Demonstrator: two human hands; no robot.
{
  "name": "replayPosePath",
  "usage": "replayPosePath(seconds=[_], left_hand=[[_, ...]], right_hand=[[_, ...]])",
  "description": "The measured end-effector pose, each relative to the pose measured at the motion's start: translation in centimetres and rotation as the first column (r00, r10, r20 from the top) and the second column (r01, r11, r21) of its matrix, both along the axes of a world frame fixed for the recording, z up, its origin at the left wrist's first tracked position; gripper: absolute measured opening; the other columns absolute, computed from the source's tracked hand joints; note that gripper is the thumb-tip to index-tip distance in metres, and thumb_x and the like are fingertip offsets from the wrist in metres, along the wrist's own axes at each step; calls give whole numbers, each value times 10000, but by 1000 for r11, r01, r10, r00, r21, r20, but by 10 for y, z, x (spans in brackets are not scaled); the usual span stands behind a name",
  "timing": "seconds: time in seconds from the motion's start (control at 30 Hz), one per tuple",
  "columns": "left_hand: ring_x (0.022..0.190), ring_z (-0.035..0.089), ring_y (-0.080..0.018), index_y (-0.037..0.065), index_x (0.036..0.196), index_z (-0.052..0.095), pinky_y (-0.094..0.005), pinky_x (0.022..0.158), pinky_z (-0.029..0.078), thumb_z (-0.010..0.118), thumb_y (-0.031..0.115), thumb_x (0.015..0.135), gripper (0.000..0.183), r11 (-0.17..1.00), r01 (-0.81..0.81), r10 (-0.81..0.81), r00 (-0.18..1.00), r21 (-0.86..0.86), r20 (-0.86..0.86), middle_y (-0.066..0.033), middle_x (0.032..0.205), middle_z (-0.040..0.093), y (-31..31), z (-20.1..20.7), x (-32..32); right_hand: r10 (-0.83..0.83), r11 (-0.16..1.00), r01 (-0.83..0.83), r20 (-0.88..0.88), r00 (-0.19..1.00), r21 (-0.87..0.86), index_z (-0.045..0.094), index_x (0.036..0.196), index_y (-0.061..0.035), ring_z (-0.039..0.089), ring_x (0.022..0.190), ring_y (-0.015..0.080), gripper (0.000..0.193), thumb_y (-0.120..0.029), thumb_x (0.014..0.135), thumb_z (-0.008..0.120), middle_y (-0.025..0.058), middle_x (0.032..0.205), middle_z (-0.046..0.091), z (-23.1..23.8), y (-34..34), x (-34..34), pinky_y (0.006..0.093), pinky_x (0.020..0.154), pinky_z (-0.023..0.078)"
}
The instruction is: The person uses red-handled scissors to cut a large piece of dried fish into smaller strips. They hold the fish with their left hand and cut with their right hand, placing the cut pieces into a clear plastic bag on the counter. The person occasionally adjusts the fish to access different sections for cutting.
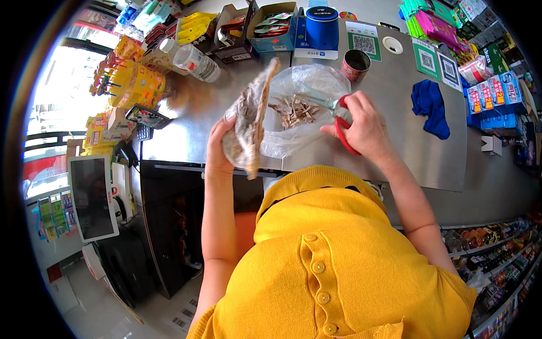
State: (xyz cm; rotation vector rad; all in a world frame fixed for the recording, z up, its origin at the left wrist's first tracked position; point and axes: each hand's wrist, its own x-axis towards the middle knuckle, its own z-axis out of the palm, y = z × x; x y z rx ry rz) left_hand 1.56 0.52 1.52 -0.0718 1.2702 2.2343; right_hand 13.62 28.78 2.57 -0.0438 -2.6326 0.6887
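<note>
My left hand (219,148) grips a large flat dried piece (248,118), brown-grey with wrinkled, ragged edges. It stands roughly on edge, tilted, above the counter, and its exact kind I cannot make out. In my right hand (367,125) is a pair of scissors (341,135) with red handles, fingers through the loops. Their blades point left over a clear plastic bag (279,144) and are apart from the dried piece. Thin cut strips (296,112) of similar brown material lie in a heap on the spread bag.
Around the metal counter (415,150) stand a tin can (355,65), a blue canister (322,28), a plastic bottle (197,63) and open boxes of packets (274,28). A blue cloth (430,108) lies right. Left are a yellow lollipop tub (135,85) and a screen (93,198).
</note>
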Motion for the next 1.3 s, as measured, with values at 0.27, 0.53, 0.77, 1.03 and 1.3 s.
replayPosePath(seconds=[0.27, 0.53, 0.77, 1.03, 1.3], left_hand=[[700, 604, -235, -191, 1246, 372, -249, 363, 520, 403, 282, 899, 588, 871, 373, -407, 912, 320, 43, -302, 956, 551, -13, 8, 5], [434, 584, -262, -181, 1146, 433, -266, 325, 483, 464, 286, 866, 546, 902, 362, -400, 906, 236, 141, -286, 735, 570, -20, 13, 13], [489, 623, -316, -174, 1099, 442, -309, 331, 498, 519, 260, 823, 520, 907, 330, -390, 892, 263, 227, -318, 776, 589, -20, 23, 15], [590, 657, -375, -212, 1121, 380, -389, 408, 567, 558, 195, 767, 568, 879, 416, -467, 851, 233, 241, -336, 820, 587, -28, 24, 2], [593, 645, -409, -217, 1144, 343, -433, 425, 571, 572, 181, 740, 611, 870, 446, -493, 800, 210, 344, -352, 870, 576, -25, 18, -6]], right_hand=[[144, 974, -113, -147, 979, 198, 556, 862, -43, 553, 853, 252, 549, -417, 572, 834, 74, 884, 536, 25, 36, -9, 357, 764, 478], [300, 944, -286, -61, 952, 164, 571, 878, -17, 580, 820, 279, 559, -339, 531, 867, 86, 897, 568, 43, 60, -11, 350, 709, 498], [418, 880, -428, 90, 904, 208, 593, 865, -28, 591, 843, 256, 565, -432, 553, 836, 70, 872, 576, 62, 78, -18, 360, 718, 504], [540, 815, -569, 214, 814, 110, 600, 875, -23, 593, 829, 269, 567, -415, 543, 841, 74, 883, 582, 68, 82, -19, 361, 701, 499], [592, 765, -627, 223, 774, 145, 584, 834, -30, 590, 787, 266, 528, -439, 590, 811, 77, 819, 566, 65, 73, -20, 356, 673, 497]])
